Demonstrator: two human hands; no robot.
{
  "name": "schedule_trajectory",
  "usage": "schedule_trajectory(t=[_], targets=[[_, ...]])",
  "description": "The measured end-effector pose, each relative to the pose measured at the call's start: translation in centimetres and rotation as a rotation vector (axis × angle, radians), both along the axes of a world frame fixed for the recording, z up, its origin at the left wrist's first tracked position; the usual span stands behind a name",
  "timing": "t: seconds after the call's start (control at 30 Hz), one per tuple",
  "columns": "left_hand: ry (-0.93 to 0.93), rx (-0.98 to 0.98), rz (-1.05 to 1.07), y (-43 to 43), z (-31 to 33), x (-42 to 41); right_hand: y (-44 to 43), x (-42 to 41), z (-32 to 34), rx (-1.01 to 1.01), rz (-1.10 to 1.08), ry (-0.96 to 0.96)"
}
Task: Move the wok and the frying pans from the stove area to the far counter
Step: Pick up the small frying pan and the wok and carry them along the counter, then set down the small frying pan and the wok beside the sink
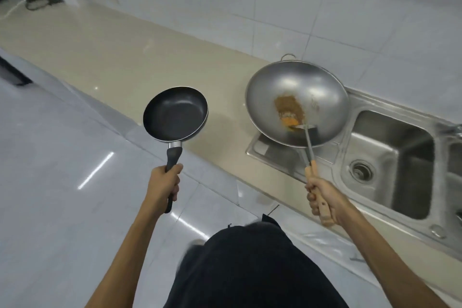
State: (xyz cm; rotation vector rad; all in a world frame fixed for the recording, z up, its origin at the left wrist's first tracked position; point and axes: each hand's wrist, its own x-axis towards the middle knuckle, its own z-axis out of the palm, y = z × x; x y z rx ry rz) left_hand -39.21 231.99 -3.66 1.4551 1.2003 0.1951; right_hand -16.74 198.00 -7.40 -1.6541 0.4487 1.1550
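Note:
My left hand [163, 186] grips the black handle of a small black non-stick frying pan [175, 112], held level in the air over the counter's front edge. My right hand [322, 199] holds the wooden handle of a large grey metal wok [297, 102], which hangs over the left end of the sink drainboard. The wok has a brown and orange rusty patch near its bottom and a small loop handle on its far rim. Both pans are empty of food.
A long beige counter [120, 57] runs from the far left to the steel double sink [390, 157] on the right. White tiled wall behind. A dark object with a white cord [37, 0] sits at the far left end. Glossy grey floor tiles [62, 182] lie below.

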Motion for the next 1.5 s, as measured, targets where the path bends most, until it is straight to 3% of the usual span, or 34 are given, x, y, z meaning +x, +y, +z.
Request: schedule_trajectory(t=[0.47, 0.8, 1.5], targets=[[0.036, -0.006, -0.331, 12.6, -4.7, 14.0, 6.8, 1.4, -1.9, -0.014, -0.291, -0.047], [0.07, 0.0, -0.581, 19.2, -7.5, 19.2, 8.8, -0.8, -2.4, -0.069, -0.354, -0.042], [0.093, -0.051, -0.604, 20.2, -10.6, 21.1, 10.5, -3.4, -3.0, -0.097, -0.462, -0.036]])
